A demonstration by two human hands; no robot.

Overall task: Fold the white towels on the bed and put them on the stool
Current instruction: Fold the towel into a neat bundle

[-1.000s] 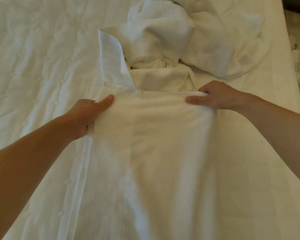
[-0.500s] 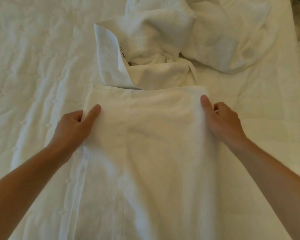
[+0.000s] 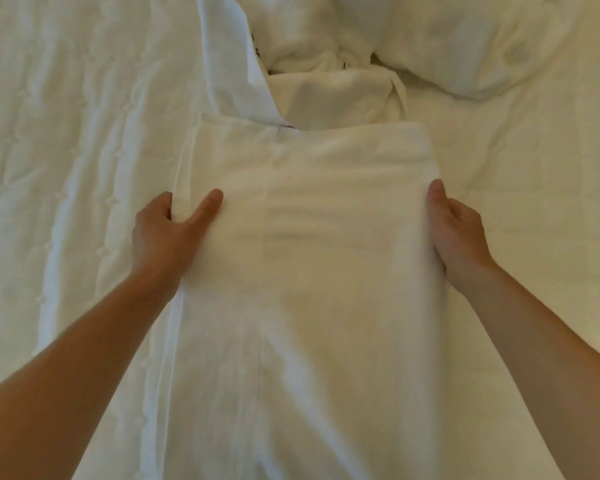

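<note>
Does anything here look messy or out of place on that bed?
Only the crumpled heap of white towels beyond the flat towel, bunched rather than spread out. The left hand and right hand grip the flat towel's side edges; its far edge looks straight.

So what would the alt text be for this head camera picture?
Two bare hands grip the side edges of a long white towel laid flat on a white bed: left hand, right hand. More crumpled white towels lie heaped beyond it.
</note>
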